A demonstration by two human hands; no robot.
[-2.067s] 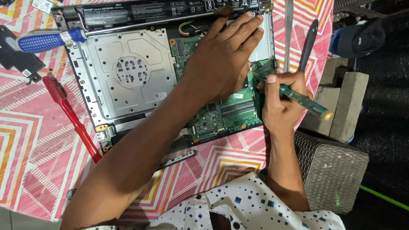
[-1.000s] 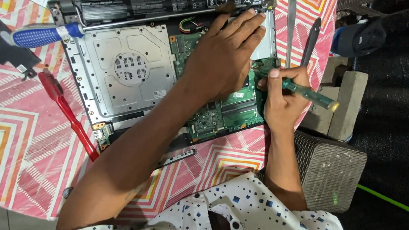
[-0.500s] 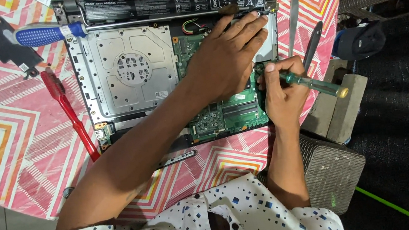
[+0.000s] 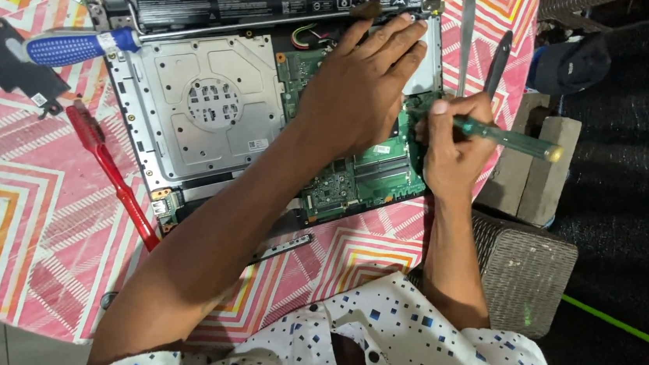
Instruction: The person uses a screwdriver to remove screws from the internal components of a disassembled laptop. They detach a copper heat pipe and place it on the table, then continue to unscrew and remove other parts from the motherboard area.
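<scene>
I'm mid-screw: my right hand [image 4: 450, 144] is clenched on the green screwdriver [image 4: 504, 137], tip at the green circuit board [image 4: 355, 176] edge; my left hand [image 4: 363, 85] presses flat, grasping nothing. Next needs steady turning, I judge.

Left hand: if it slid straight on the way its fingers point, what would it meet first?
Probably the laptop's black battery bar just past the left hand; the fingertips nearly reach it, though height is unclear.
</scene>
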